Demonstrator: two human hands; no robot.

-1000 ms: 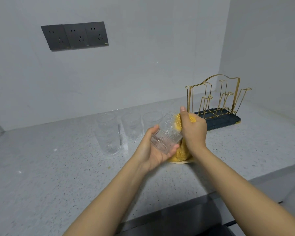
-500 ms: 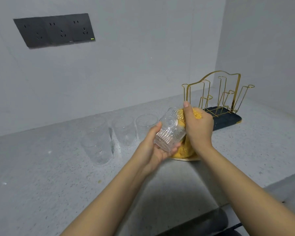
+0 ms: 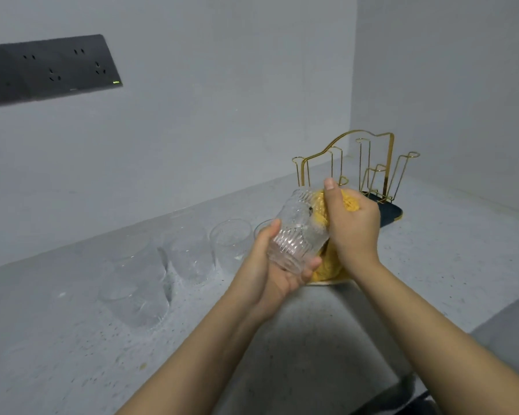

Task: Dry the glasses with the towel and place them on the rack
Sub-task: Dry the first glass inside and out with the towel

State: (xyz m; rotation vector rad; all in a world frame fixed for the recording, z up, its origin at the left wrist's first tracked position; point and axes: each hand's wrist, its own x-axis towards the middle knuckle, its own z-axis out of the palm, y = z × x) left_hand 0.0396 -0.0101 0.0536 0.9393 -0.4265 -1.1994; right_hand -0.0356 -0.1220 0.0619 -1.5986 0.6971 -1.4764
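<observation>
Now: left hand point(image 3: 270, 265) curled round ribbed glass point(image 3: 300, 232), tilted, above table point(image 3: 72, 354). Right hand point(image 3: 352, 226) gripping yellow towel point(image 3: 349, 202), bunched against glass mouth. Other glasses point(image 3: 189, 253) upright at left. Gold rack point(image 3: 360, 163) behind, near corner.

At frame centre my left hand point(image 3: 277, 272) holds a glass point(image 3: 297, 232); my right hand point(image 3: 352, 227) presses the towel point(image 3: 327, 265) beside it, the rack point(image 3: 363, 172) behind, other glasses point(image 3: 189, 256) left on the counter point(image 3: 72, 354).
</observation>
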